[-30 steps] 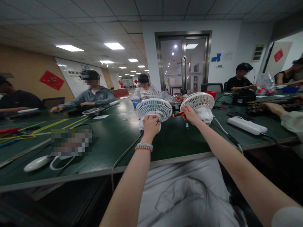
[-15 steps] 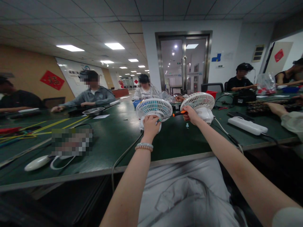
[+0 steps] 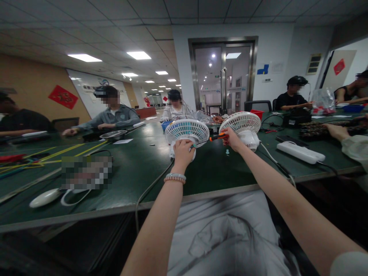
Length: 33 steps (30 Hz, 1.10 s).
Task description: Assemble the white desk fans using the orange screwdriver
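Observation:
A white desk fan [image 3: 188,130] with teal blades tilts upward on the green table. My left hand [image 3: 183,150] is closed around the back of its housing, with a small teal piece [image 3: 193,146] at the fingertips. The fingers' undersides are hidden. My right hand [image 3: 230,138] grips an orange-and-black screwdriver [image 3: 217,137], its handle pointing left. The thin shaft reaches toward the teal piece; whether the tip touches it I cannot tell. Just behind my right hand stands a second white fan [image 3: 241,124]. A small pale-blue piece [image 3: 227,152] lies on the table below that hand.
A white power strip [image 3: 300,153] and a dark phone [image 3: 292,141] lie to the right. Fan cables [image 3: 152,183] trail over the table's front edge. On the left are a white oval object [image 3: 45,198] and yellow strips [image 3: 64,152]. Several people sit around the table.
The screwdriver handle has tilted up slightly and shows more orange in my right hand. My left hand and both fans stay in place.

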Each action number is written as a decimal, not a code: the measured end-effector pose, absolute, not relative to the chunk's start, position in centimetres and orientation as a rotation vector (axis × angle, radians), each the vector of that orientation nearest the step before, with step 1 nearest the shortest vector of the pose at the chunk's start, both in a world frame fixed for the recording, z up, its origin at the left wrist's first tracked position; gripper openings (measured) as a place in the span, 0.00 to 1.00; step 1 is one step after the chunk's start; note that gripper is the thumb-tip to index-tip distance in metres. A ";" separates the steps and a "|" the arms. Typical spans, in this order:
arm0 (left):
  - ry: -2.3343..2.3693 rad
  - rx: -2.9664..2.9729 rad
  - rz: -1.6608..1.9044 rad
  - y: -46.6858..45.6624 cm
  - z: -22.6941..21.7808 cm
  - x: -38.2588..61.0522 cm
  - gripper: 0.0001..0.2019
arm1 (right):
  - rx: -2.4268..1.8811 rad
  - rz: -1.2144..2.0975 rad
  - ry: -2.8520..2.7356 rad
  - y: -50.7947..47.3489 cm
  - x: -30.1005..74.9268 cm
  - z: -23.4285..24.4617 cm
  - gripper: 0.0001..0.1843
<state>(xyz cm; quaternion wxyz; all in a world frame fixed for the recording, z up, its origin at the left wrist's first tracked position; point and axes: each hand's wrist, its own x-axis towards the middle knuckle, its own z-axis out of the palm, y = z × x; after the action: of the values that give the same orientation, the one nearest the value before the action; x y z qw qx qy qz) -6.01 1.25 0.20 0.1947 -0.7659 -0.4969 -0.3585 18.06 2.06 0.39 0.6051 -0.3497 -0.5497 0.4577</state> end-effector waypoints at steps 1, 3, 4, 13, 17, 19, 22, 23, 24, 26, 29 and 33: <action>-1.396 -2.149 -1.004 1.2 0.2 -6.0 0.10 | -0.797 1.042 -1.275 1.9 18.0 0.5 0.08; -1.396 -2.151 -1.003 1.2 0.2 -6.0 0.11 | -0.771 0.991 -1.288 1.5 17.8 0.5 0.09; -1.396 -2.152 -1.004 1.2 0.2 -6.0 0.11 | -0.767 0.972 -1.305 1.5 17.8 0.5 0.11; -1.382 -2.152 -1.009 1.3 0.1 -6.0 0.10 | -0.798 1.017 -1.260 2.4 18.2 -0.1 0.13; -1.384 -2.153 -1.005 1.3 0.2 -6.0 0.10 | -0.787 1.033 -1.226 2.3 18.2 0.0 0.08; -1.385 -2.155 -1.001 1.3 0.2 -6.0 0.10 | -0.772 1.032 -1.245 2.1 18.1 0.1 0.07; -1.378 -2.153 -1.004 1.2 0.2 -6.0 0.11 | -0.751 1.037 -1.277 1.8 18.1 0.2 0.11; -1.381 -2.152 -1.004 1.2 0.2 -6.0 0.11 | -0.749 1.041 -1.284 1.7 18.1 0.3 0.13; -1.387 -2.151 -1.002 1.1 0.2 -6.0 0.11 | -0.749 1.046 -1.288 1.7 18.1 0.3 0.14; -1.398 -2.154 -0.996 1.1 0.2 -6.0 0.11 | -0.756 1.057 -1.282 1.7 18.1 0.3 0.16; -1.398 -2.157 -0.995 1.2 0.2 -6.0 0.11 | -0.766 1.078 -1.252 1.9 18.1 0.2 0.15; -1.382 -2.150 -1.000 1.3 0.2 -6.0 0.10 | -0.767 1.109 -1.194 2.1 18.0 0.3 0.10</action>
<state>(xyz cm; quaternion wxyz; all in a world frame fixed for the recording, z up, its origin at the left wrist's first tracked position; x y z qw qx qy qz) -6.03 1.28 0.16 0.1973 -0.7680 -0.4936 -0.3573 18.04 2.07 0.28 0.6213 -0.3338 -0.5195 0.4824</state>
